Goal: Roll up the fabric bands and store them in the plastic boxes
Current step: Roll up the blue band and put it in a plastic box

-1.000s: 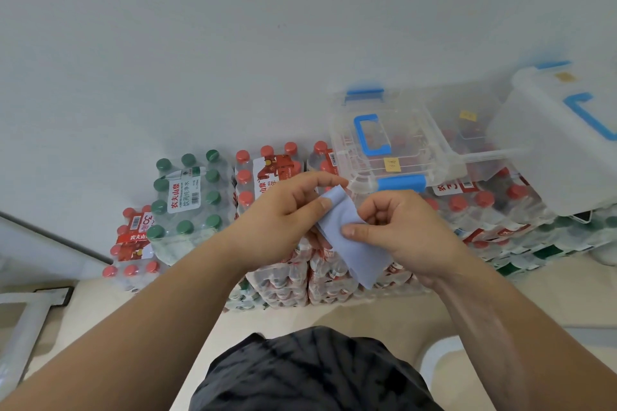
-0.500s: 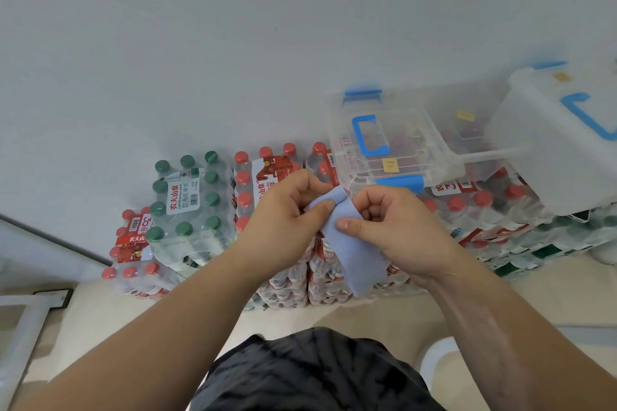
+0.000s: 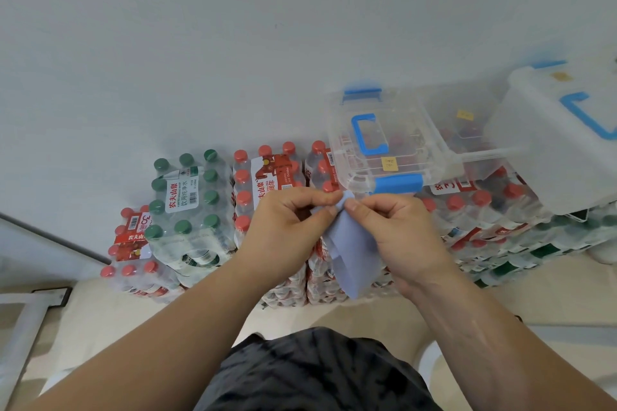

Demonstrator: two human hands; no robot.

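Note:
A pale blue fabric band (image 3: 354,253) hangs between my two hands in mid air. My left hand (image 3: 283,233) pinches its top edge from the left, and my right hand (image 3: 394,237) pinches the same edge from the right, fingertips almost touching. The band's lower end dangles free. Just behind my hands stands a clear plastic box (image 3: 384,140) with a blue handle and blue latches, its lid on. A second clear box (image 3: 467,123) sits to its right, and a white box (image 3: 561,130) with a blue handle lies tilted at the far right.
The boxes rest on shrink-wrapped packs of water bottles, red-capped (image 3: 267,183) and green-capped (image 3: 187,197), stacked against a white wall (image 3: 233,43). A beige floor (image 3: 110,317) lies below. My dark shorts (image 3: 310,374) fill the bottom centre. A metal frame (image 3: 20,327) is at the lower left.
My hands have drawn closer together at the band's top edge, and more of the upper part is gathered between my fingers. The hanging part looks shorter.

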